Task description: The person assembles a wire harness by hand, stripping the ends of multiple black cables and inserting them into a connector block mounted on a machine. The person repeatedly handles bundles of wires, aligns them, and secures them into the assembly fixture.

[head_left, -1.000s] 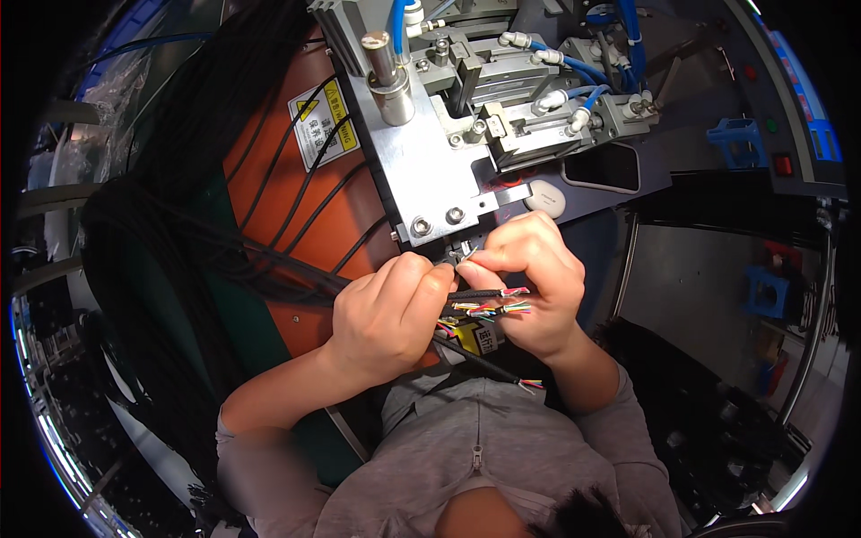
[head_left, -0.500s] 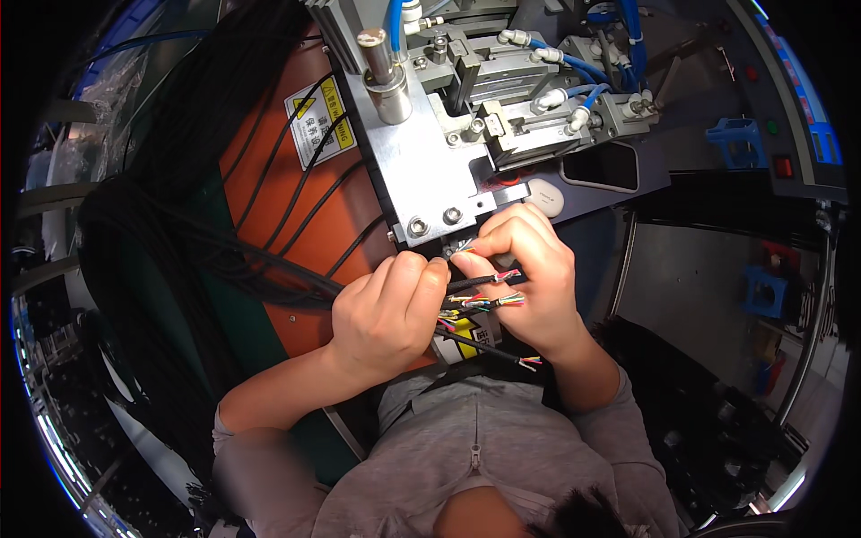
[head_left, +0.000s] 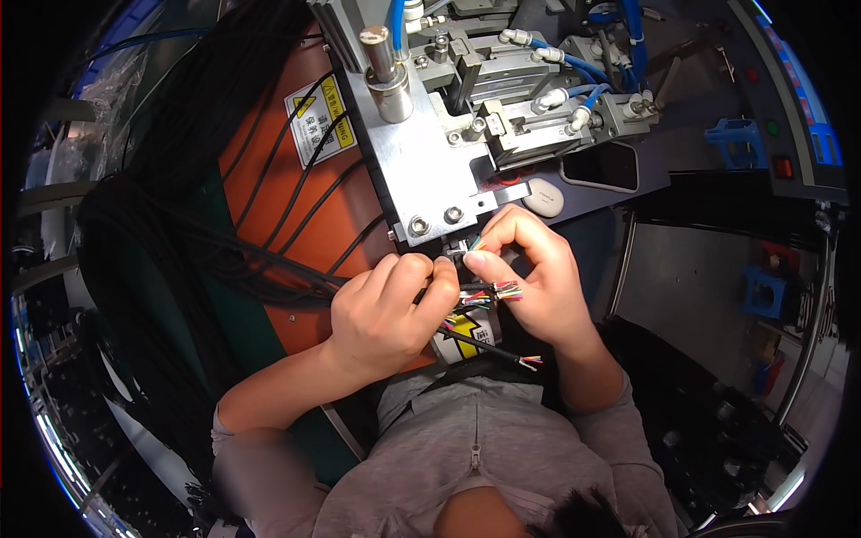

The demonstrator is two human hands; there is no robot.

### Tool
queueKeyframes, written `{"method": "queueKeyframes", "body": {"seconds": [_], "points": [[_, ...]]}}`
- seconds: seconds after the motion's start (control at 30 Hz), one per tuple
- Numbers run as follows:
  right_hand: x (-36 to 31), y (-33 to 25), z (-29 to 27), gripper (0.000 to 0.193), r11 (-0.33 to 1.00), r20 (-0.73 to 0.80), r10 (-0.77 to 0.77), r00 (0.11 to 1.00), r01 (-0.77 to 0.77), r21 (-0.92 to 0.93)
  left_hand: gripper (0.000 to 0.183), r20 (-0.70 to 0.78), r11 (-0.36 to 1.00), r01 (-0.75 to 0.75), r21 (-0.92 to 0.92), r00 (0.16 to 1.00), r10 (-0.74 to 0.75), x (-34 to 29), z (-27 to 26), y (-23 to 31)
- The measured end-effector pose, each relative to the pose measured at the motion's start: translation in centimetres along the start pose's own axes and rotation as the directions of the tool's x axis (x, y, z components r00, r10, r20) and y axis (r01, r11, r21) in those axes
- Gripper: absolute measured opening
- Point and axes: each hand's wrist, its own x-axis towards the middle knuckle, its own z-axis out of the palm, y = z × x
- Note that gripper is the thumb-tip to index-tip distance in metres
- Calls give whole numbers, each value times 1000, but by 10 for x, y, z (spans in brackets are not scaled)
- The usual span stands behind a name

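Just below the front edge of a metal machine fixture (head_left: pixel 430 166), my two hands nearly meet. My left hand (head_left: pixel 390 305) is closed around black cables (head_left: pixel 309 289) that come in from the left, thumb and forefinger pinched at one cable's end. In my right hand (head_left: pixel 538 278), thumb and forefinger pinch the thin coloured wires (head_left: pixel 476 243) fanning from that end. Several other stripped cable ends (head_left: pixel 507 290) with multicoloured wires stick out below, between the hands. One lower black cable (head_left: pixel 489 348) points right, its wires bare. The left fingertips hide part of the pinched cable.
Blue air hoses (head_left: pixel 583 67) and fittings run over the fixture. A phone (head_left: pixel 601 168) and a white earphone case (head_left: pixel 543 197) lie to its right. A thick bundle of black cables (head_left: pixel 134 260) hangs at the left, beside an orange panel (head_left: pixel 269 202) with a warning label (head_left: pixel 320 121).
The right thumb and forefinger have shifted slightly right, and the coloured wires in them now stand more upright. The stripped ends below have bunched closer together. My left hand barely moved.
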Motion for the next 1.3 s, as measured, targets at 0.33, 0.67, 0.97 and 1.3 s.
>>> {"method": "queueKeyframes", "body": {"seconds": [0.33,0.67,0.97,1.3], "points": [[-9,22,-14,10,990,45,84,996,-88,108,36,21,997,-60,-56,998,62,-3,4,0],[-4,20,0,6,880,9,-209,978,192,-434,41,134,996,55,65,989,-63,1,1,9],[-3,37,6,6,975,-106,-135,985,113,-191,29,109,998,37,42,993,-42,1,5,4],[-9,48,8,7,921,-15,281,960,-265,287,25,51,1000,15,20,999,-16,3,10,-1]]}}
